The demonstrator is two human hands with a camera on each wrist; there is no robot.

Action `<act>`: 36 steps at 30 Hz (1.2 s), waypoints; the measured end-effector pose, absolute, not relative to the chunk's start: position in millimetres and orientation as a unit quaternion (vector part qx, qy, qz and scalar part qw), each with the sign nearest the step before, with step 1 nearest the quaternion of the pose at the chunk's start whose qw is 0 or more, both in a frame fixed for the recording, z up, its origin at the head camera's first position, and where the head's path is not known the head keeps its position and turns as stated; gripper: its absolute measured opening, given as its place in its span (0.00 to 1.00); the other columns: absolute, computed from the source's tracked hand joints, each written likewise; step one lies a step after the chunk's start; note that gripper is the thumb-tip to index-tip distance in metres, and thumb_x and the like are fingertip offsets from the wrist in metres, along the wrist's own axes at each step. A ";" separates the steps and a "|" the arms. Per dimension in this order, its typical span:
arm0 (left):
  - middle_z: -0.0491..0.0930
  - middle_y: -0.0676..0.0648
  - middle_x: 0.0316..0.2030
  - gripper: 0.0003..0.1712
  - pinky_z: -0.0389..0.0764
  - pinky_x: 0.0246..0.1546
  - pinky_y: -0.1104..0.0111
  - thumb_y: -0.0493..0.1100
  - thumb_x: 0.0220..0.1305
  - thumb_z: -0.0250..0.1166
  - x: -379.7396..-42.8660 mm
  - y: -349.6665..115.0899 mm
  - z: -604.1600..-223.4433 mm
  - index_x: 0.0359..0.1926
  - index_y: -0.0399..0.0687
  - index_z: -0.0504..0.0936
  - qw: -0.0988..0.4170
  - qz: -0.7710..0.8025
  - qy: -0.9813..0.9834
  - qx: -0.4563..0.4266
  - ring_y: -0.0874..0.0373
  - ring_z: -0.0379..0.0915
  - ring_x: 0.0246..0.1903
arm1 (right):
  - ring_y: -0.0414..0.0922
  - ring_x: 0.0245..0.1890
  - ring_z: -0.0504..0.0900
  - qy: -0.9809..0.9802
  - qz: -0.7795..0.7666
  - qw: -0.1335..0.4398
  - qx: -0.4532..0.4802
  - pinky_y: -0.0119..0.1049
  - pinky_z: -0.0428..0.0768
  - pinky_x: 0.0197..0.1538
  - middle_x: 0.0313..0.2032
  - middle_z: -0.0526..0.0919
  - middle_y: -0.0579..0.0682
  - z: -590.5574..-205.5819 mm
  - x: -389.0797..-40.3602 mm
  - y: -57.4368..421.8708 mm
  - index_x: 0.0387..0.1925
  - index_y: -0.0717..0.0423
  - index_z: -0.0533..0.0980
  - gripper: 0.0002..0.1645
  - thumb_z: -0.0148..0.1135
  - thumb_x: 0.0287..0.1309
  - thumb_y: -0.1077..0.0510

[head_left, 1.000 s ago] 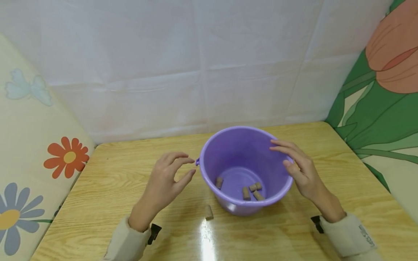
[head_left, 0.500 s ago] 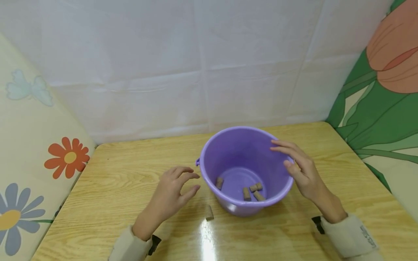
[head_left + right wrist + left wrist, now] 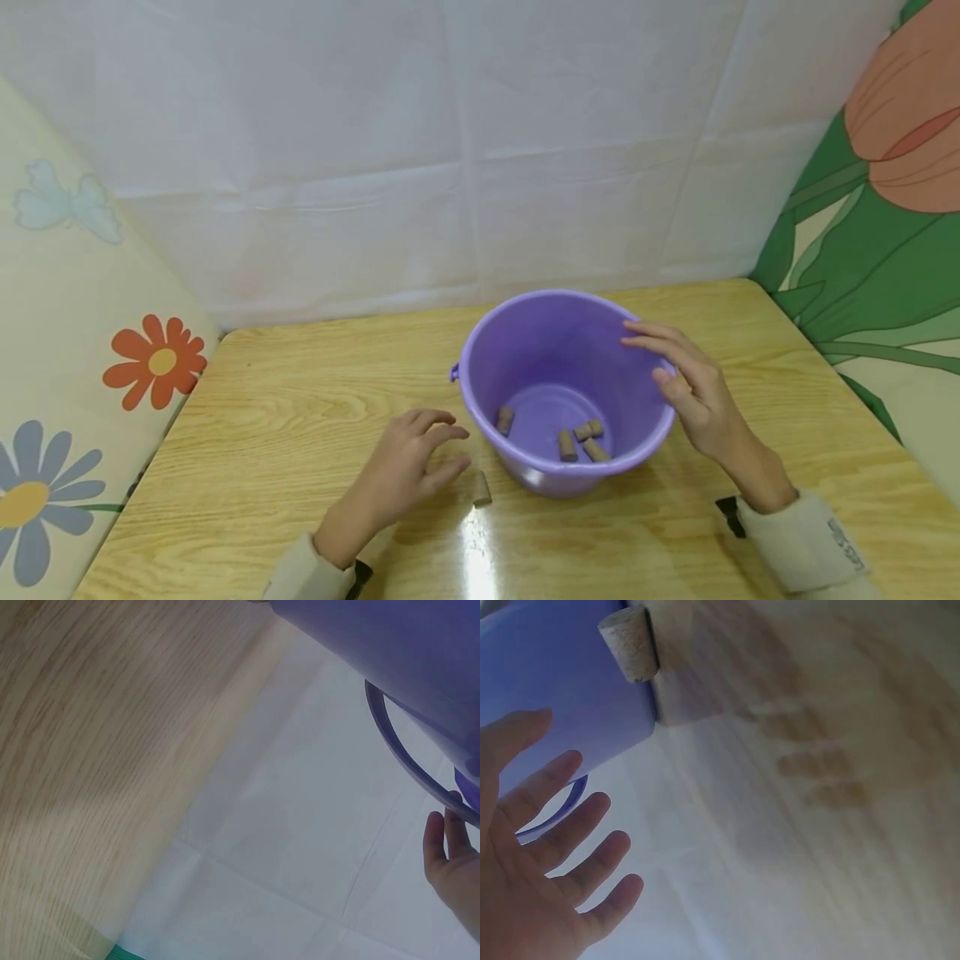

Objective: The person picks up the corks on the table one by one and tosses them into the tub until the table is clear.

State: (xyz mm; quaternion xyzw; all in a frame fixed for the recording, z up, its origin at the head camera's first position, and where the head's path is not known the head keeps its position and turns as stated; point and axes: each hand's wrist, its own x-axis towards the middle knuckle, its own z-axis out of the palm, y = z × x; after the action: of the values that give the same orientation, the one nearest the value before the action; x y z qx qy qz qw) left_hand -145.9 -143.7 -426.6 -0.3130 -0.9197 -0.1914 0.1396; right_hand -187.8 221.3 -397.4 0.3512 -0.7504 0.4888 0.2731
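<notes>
A cork stopper point(image 3: 481, 489) lies on the table just left of the purple bucket point(image 3: 555, 479); in the left wrist view this cork point(image 3: 632, 646) is beside the bucket wall. Slightly to its left is my left hand point(image 3: 405, 467), with fingers spread, loosely bent and holding nothing. My right hand point(image 3: 693, 400) holds the bucket's right rim, its thumb and two fingertips showing over the opening. The right wrist view has two fingers point(image 3: 444, 840) by the bucket's handle point(image 3: 405, 754). Several cork stoppers point(image 3: 567, 446) lie on the bucket floor.
The wood-grain table point(image 3: 315, 375) reaches back to a white cloth backdrop point(image 3: 337, 167). Panels with printed flowers point(image 3: 153, 362) stand along the left and right sides. Light glares off the tabletop in front of the loose cork.
My left hand has moved from beside the bucket's left handle lug down and toward the loose cork. My right hand and the bucket have stayed nearly still.
</notes>
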 end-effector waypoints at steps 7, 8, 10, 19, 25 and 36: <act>0.84 0.46 0.49 0.19 0.79 0.54 0.49 0.53 0.56 0.73 -142.0 -140.4 -436.6 0.46 0.52 0.86 0.103 -0.184 -0.925 -0.317 0.48 0.78 0.52 | 0.46 0.68 0.71 -0.753 0.489 0.271 0.348 0.30 0.64 0.72 0.62 0.77 0.57 -397.7 -187.2 221.4 0.54 0.69 0.77 0.21 0.45 0.64 0.68; 0.84 0.46 0.49 0.19 0.78 0.55 0.49 0.54 0.56 0.73 -141.4 -139.9 -437.4 0.46 0.53 0.86 0.094 -0.186 -0.926 -0.314 0.49 0.78 0.53 | 0.46 0.68 0.71 -0.753 0.489 0.271 0.348 0.30 0.64 0.72 0.62 0.77 0.57 -397.7 -187.2 221.4 0.54 0.69 0.77 0.21 0.45 0.64 0.68; 0.84 0.46 0.50 0.19 0.77 0.55 0.49 0.56 0.57 0.72 -140.0 -139.3 -438.6 0.46 0.53 0.86 0.078 -0.188 -0.928 -0.311 0.49 0.77 0.53 | 0.46 0.68 0.71 -0.753 0.489 0.270 0.349 0.30 0.65 0.72 0.62 0.77 0.57 -397.5 -187.2 221.4 0.54 0.69 0.77 0.21 0.45 0.64 0.68; 0.82 0.47 0.54 0.23 0.74 0.60 0.48 0.60 0.53 0.73 -136.8 -136.6 -439.1 0.46 0.56 0.86 0.012 -0.180 -0.937 -0.298 0.50 0.74 0.57 | 0.46 0.67 0.71 -0.748 0.491 0.273 0.353 0.31 0.65 0.72 0.61 0.78 0.58 -397.2 -188.1 221.2 0.54 0.70 0.77 0.21 0.45 0.64 0.68; 0.81 0.48 0.55 0.21 0.73 0.61 0.47 0.60 0.51 0.74 -136.0 -134.9 -437.9 0.43 0.57 0.86 -0.016 -0.168 -0.942 -0.289 0.50 0.73 0.58 | 0.46 0.67 0.71 -0.746 0.493 0.273 0.354 0.31 0.65 0.71 0.61 0.78 0.57 -397.7 -188.1 221.1 0.53 0.70 0.77 0.21 0.45 0.63 0.69; 0.82 0.49 0.54 0.19 0.74 0.60 0.48 0.58 0.52 0.75 -135.7 -134.8 -436.6 0.41 0.56 0.86 -0.015 -0.169 -0.941 -0.294 0.49 0.74 0.57 | 0.46 0.68 0.71 -0.746 0.494 0.273 0.353 0.30 0.65 0.71 0.62 0.77 0.57 -397.4 -187.4 220.7 0.54 0.70 0.77 0.21 0.45 0.64 0.69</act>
State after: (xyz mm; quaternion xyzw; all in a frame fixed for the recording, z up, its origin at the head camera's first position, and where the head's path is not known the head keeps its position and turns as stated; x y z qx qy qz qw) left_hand -135.7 -134.8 -436.6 -0.2941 -0.9406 -0.1690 -0.0151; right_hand -187.4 220.7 -397.4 0.3529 -0.7465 0.4939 0.2727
